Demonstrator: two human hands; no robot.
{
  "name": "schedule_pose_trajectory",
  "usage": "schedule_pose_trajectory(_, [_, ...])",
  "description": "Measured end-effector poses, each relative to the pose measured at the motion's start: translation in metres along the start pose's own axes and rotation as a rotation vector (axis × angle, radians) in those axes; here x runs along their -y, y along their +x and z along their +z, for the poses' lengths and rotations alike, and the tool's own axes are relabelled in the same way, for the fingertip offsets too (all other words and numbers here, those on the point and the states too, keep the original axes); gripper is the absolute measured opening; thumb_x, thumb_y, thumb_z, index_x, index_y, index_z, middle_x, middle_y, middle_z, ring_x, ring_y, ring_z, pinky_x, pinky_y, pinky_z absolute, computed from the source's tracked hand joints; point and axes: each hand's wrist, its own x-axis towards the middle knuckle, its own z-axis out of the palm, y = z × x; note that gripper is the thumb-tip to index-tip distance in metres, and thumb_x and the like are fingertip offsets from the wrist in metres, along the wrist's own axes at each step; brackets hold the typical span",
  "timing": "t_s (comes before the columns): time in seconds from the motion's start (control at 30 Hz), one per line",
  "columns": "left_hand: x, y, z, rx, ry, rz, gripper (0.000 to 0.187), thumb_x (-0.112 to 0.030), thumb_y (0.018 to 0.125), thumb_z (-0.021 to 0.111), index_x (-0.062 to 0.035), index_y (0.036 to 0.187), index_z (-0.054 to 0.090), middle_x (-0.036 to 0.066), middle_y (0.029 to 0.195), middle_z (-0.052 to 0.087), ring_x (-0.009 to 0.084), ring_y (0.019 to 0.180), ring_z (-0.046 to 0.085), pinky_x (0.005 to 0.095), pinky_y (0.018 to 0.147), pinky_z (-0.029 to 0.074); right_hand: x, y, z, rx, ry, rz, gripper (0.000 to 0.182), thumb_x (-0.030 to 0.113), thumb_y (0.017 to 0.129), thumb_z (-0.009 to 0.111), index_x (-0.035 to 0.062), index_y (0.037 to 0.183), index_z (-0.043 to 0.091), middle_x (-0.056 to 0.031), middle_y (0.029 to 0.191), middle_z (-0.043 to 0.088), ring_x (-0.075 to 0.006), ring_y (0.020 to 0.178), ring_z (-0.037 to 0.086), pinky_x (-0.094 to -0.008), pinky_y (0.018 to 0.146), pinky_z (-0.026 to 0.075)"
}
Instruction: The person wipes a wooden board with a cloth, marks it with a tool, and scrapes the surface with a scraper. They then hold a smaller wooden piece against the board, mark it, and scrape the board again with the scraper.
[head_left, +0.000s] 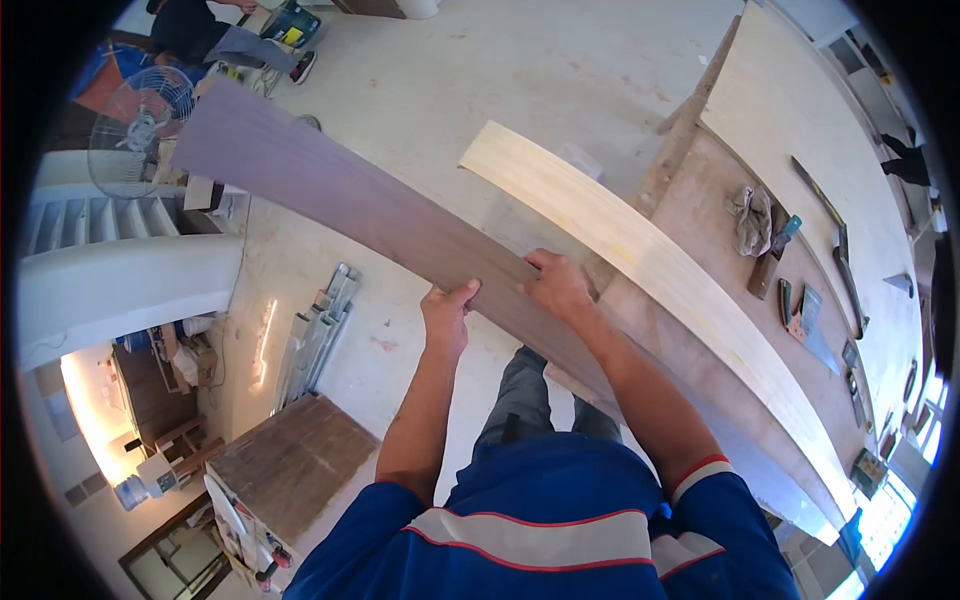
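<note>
A long, thin wooden board (330, 190), dark brown with a purplish tint toward its far end, slants across the view in front of my body. My left hand (450, 315) is closed on its near-left edge, thumb lying on the top face. On the opposite edge my right hand (560, 285) grips the same board, its thumb and fingers bent over that side; the fingertips underneath are hidden. Beyond my right hand, a pale wooden strip (640, 250) runs roughly alongside and juts out past the workbench (690, 190).
On the bench lie a crumpled cloth (752, 220), a hand plane (770, 265), a saw-like blade (820, 335) and a long dark-handled tool (835, 230). A fan (140, 130), metal profiles (315, 325) and a brown-topped cabinet (290, 460) stand left. Another person (215, 40) is top left.
</note>
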Motion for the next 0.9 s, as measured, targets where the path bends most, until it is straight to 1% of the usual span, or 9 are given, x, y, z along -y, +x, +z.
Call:
schedule_pose_trajectory(0.07, [0.007, 0.002, 0.011, 0.0, -0.07, 0.033, 0.031, -0.006, 0.083, 0.081, -0.0048, 0.111, 0.067, 0.002, 0.095, 0.072, 0.0101, 0.075, 0.061, 0.026, 0.063, 0.042, -0.006, -0.001, 0.003, -0.149, -0.001, -0.193, 0.054, 0.017, 0.076, 0.081, 0.0065, 0.127, 0.067, -0.0162, 0.126, 0.067, -0.0309, 0.1, 0.069, -0.0405, 0.092, 0.054])
schedule_pose_trajectory(0.1, [-0.012, 0.001, -0.01, -0.009, -0.022, 0.078, 0.029, -0.006, 0.083, 0.081, -0.0047, 0.109, 0.068, 0.002, 0.095, 0.071, 0.01, 0.077, 0.06, 0.0266, 0.065, 0.043, 0.015, 0.005, 0.022, -0.14, 0.047, -0.212, 0.054, 0.017, 0.076, 0.081, 0.0056, 0.126, 0.067, -0.017, 0.125, 0.068, -0.0331, 0.104, 0.068, -0.0417, 0.093, 0.054])
schedule_pose_trajectory(0.17, [-0.004, -0.004, -0.005, 0.018, -0.021, 0.068, 0.026, -0.006, 0.084, 0.081, -0.0046, 0.107, 0.069, 0.001, 0.095, 0.071, 0.0097, 0.079, 0.06, 0.0276, 0.07, 0.045, 0.017, 0.003, 0.013, -0.124, 0.034, -0.157, 0.053, 0.019, 0.076, 0.081, 0.0038, 0.125, 0.067, -0.0185, 0.122, 0.068, -0.0376, 0.111, 0.066, -0.0443, 0.096, 0.053])
schedule_pose_trajectory(0.37, [0.006, -0.008, -0.002, -0.005, 0.012, 0.058, 0.023, -0.005, 0.084, 0.08, -0.0063, 0.105, 0.069, -0.002, 0.092, 0.07, 0.0066, 0.074, 0.056, 0.0251, 0.065, 0.041, 0.004, 0.026, 0.004, -0.029, -0.029, -0.209, 0.046, 0.023, 0.073, 0.083, 0.006, 0.113, 0.07, -0.0183, 0.113, 0.07, -0.0384, 0.105, 0.068, -0.0454, 0.091, 0.054])
schedule_pose_trajectory(0.47, [0.012, -0.014, 0.002, 0.008, -0.013, 0.058, 0.022, -0.006, 0.084, 0.081, -0.0069, 0.102, 0.07, -0.002, 0.087, 0.069, 0.0064, 0.071, 0.054, 0.0252, 0.064, 0.04, -0.01, 0.034, 0.003, 0.021, 0.006, -0.252, 0.044, 0.021, 0.069, 0.086, 0.0018, 0.105, 0.069, -0.0172, 0.105, 0.071, -0.036, 0.096, 0.068, -0.043, 0.087, 0.054])
schedule_pose_trajectory(0.57, [0.02, -0.026, 0.007, 0.013, 0.014, 0.017, 0.021, -0.007, 0.083, 0.082, -0.0072, 0.1, 0.07, -0.003, 0.084, 0.068, 0.0064, 0.069, 0.053, 0.0256, 0.063, 0.039, -0.011, 0.028, -0.01, 0.039, -0.261, -0.245, 0.048, 0.027, 0.065, 0.089, 0.0086, 0.106, 0.072, -0.0145, 0.112, 0.072, -0.0367, 0.103, 0.069, -0.0451, 0.09, 0.056])
schedule_pose_trajectory(0.67, [0.036, -0.047, 0.014, 0.045, -0.005, -0.001, 0.021, -0.008, 0.082, 0.083, -0.0069, 0.099, 0.07, -0.003, 0.082, 0.067, 0.0062, 0.067, 0.051, 0.0254, 0.062, 0.038, 0.0, 0.004, -0.029, 0.146, -0.367, -0.072, 0.049, 0.026, 0.066, 0.09, 0.0113, 0.11, 0.074, -0.0127, 0.115, 0.073, -0.0343, 0.108, 0.07, -0.0454, 0.091, 0.056])
schedule_pose_trajectory(0.77, [0.06, -0.056, 0.018, 0.095, -0.031, -0.067, 0.025, -0.008, 0.081, 0.083, -0.0084, 0.103, 0.069, -0.001, 0.089, 0.071, 0.0066, 0.071, 0.058, 0.0236, 0.062, 0.04, 0.01, -0.015, -0.039, 0.165, -0.482, 0.056, 0.04, 0.02, 0.066, 0.09, 0.0094, 0.101, 0.074, -0.0142, 0.108, 0.074, -0.0347, 0.106, 0.071, -0.0457, 0.089, 0.057])
schedule_pose_trajectory(0.9, [0.078, -0.08, 0.036, 0.146, -0.146, -0.13, 0.027, -0.003, 0.083, 0.08, -0.0029, 0.108, 0.067, 0.004, 0.1, 0.072, 0.0135, 0.089, 0.066, 0.0285, 0.078, 0.048, -0.001, -0.031, -0.054, 0.29, -0.524, 0.196, 0.044, 0.019, 0.064, 0.091, 0.0118, 0.103, 0.074, -0.0127, 0.105, 0.076, -0.0346, 0.106, 0.071, -0.047, 0.088, 0.057])
